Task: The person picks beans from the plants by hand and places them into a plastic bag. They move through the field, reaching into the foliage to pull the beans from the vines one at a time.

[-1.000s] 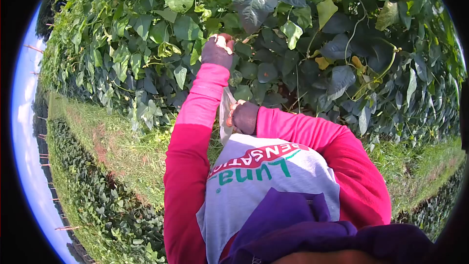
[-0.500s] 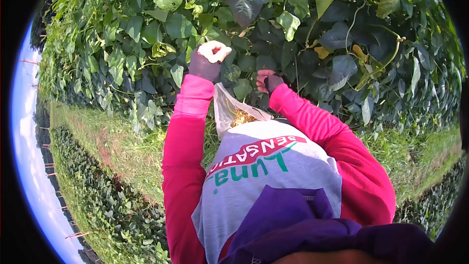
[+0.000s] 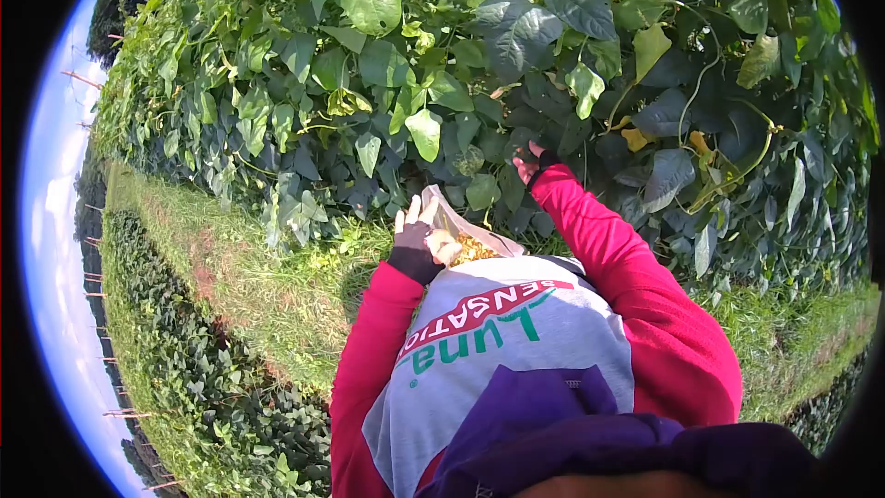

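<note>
My left hand (image 3: 420, 238), in a dark fingerless covering, is at the left edge of a whitish bag (image 3: 441, 208) at my waist. Its fingers are spread and the thumb lies over the bag's opening. Small yellow-brown pieces (image 3: 472, 249) lie inside the bag. Further up and to the right, my right hand (image 3: 527, 164) is against the dark leaves (image 3: 498, 143) of the climbing plants, its visible fingers apart. Nothing shows in its grasp, though leaves and shade surround it.
A dense wall of green vines (image 3: 378, 60) fills the upper view, with several yellowed leaves (image 3: 636, 138) at the right. Grass (image 3: 277, 281) runs along its foot. Another leafy row (image 3: 175, 332) and several wooden stakes (image 3: 124, 413) stand at the left.
My left hand has come down from the vines to the bag, and its fingers have gone from curled to spread. My right hand has shifted slightly right and stays by the leaves.
</note>
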Demonstrator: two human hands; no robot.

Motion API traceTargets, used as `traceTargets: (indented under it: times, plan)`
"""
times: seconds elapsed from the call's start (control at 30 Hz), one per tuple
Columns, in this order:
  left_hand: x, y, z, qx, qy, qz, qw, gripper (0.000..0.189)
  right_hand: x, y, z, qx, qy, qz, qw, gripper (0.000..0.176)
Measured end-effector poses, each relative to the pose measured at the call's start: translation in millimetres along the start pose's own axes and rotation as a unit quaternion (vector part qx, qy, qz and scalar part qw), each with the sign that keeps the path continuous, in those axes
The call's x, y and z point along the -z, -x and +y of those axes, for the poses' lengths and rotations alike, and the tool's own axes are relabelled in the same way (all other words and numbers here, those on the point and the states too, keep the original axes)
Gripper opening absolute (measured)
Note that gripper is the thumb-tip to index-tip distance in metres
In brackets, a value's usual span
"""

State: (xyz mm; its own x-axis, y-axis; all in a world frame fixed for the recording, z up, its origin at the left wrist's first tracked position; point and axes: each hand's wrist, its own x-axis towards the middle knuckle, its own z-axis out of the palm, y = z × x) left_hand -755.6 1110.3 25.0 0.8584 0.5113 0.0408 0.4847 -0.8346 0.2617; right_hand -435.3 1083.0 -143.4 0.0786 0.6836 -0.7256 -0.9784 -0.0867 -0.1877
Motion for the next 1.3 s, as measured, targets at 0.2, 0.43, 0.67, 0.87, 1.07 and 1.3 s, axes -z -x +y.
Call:
traceTargets:
  times: [0.2,0.43,0.67,0.87,1.07,1.3]
  plan:
    - [32.2,0.5,2.4,0.048,0.068,0.040,0.996,0.016,-10.2,15.8,10.7,0.049,-0.038,0.006,0.998,0.018]
    - [39.2,-2.1,8.9,0.022,0.073,-0.014,0.997,0.021,-0.4,29.9,3.3,0.016,-0.025,-0.006,1.000,0.011]
    - [82.0,-34.6,-48.2,0.076,0.178,0.367,0.910,0.012,37.1,33.6,17.8,-0.005,-0.025,-0.015,1.000,0.013]
    - [101.5,-29.9,-120.6,0.209,0.292,0.426,0.830,0.020,-59.0,155.9,35.3,0.186,0.281,-0.156,0.929,0.013]
    - [127.4,-41.9,-135.8,0.143,0.245,0.561,0.778,0.013,-173.5,231.2,87.3,0.721,0.522,-0.300,0.343,0.013]
    - [241.9,-114.8,-85.6,-0.049,0.252,0.532,0.807,0.023,-190.7,174.7,131.6,0.624,0.662,-0.295,0.292,0.018]
